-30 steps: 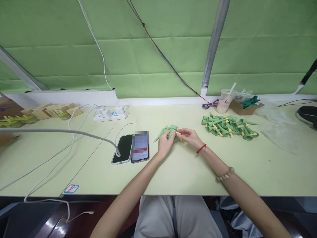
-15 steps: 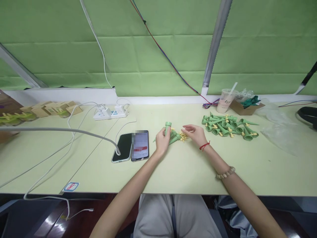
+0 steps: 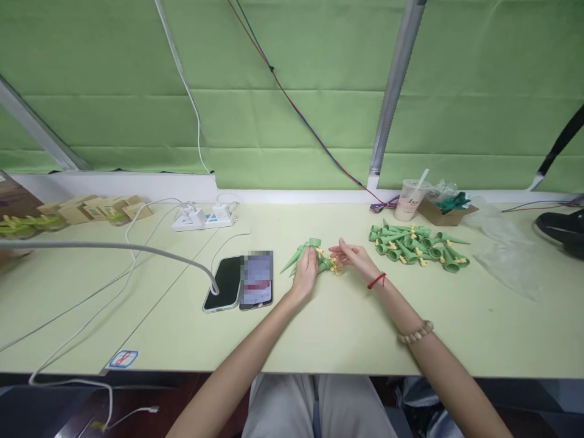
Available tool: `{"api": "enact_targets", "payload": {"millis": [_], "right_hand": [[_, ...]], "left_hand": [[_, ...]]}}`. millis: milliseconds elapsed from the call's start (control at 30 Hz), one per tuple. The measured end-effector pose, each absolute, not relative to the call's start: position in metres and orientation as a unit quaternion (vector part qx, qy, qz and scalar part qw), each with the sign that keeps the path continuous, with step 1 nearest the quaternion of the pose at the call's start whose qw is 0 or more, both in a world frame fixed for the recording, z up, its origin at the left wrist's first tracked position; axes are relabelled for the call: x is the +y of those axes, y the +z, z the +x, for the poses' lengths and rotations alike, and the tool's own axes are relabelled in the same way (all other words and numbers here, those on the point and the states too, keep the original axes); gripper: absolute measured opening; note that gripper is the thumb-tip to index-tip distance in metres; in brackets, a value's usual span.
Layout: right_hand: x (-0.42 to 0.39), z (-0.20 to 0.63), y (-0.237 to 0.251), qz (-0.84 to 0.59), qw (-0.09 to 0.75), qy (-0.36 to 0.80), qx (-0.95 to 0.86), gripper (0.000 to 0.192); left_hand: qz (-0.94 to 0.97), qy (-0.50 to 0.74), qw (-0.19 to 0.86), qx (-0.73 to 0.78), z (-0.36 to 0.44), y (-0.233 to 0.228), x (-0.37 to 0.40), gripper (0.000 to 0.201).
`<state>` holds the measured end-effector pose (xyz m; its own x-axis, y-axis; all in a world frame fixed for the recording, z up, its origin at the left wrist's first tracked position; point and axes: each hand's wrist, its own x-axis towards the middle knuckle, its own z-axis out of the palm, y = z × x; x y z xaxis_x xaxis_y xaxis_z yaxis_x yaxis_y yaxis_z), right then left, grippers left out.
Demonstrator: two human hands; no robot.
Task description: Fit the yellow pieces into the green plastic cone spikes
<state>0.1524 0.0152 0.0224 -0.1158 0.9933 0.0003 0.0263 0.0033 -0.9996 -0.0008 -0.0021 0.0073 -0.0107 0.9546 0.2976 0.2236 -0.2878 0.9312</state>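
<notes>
Green plastic cones (image 3: 306, 254) at frame centre are gripped by the left hand (image 3: 305, 272); the right hand (image 3: 353, 255), fingers loosely spread, holds nothing. Small yellow pieces (image 3: 334, 263) could be scattered by a careless sweep.

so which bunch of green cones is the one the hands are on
The small bunch of green cones at mid-table, beside the phones: the left hand grips it and the right hand touches its yellow pieces. The larger pile to the right lies untouched.

The left hand (image 3: 305, 272) is lowering its green cone (image 3: 314, 249) back among the others, while the right hand (image 3: 353, 257) is opening over the yellow pieces (image 3: 335, 263).
</notes>
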Motion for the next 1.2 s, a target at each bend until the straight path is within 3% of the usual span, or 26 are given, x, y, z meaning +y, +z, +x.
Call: {"api": "enact_targets", "payload": {"millis": [167, 333, 600, 700, 933, 1000, 1133, 1200], "right_hand": [[0.005, 0.142, 0.022, -0.367, 0.373, 0.687, -0.504, 0.04], [-0.002, 0.142, 0.022, -0.3, 0.306, 0.771, -0.47, 0.043], [-0.007, 0.138, 0.016, -0.263, 0.272, 0.837, -0.396, 0.027], [-0.009, 0.134, 0.013, -0.245, 0.302, 0.844, -0.368, 0.018], [-0.011, 0.132, 0.022, -0.312, 0.366, 0.759, -0.439, 0.023], [-0.009, 0.132, 0.021, -0.372, 0.383, 0.684, -0.497, 0.026], [-0.006, 0.126, 0.009, -0.463, 0.509, 0.438, -0.579, 0.022], [-0.006, 0.122, 0.006, -0.47, 0.54, 0.406, -0.568, 0.021]], "left_hand": [[0.653, 0.471, 0.407, 0.431, -0.005, 0.008, -0.003, 0.043], [0.676, 0.466, 0.417, 0.39, -0.011, 0.009, 0.0, 0.041], [0.709, 0.425, 0.445, 0.345, -0.018, 0.019, 0.0, 0.042], [0.713, 0.402, 0.476, 0.323, -0.02, 0.024, -0.002, 0.043], [0.719, 0.415, 0.436, 0.347, -0.027, 0.03, -0.001, 0.044], [0.731, 0.425, 0.388, 0.367, -0.027, 0.027, 0.0, 0.039], [0.721, 0.443, 0.29, 0.448, -0.022, 0.017, 0.0, 0.029], [0.7, 0.461, 0.278, 0.468, -0.019, 0.014, 0.0, 0.028]]}}
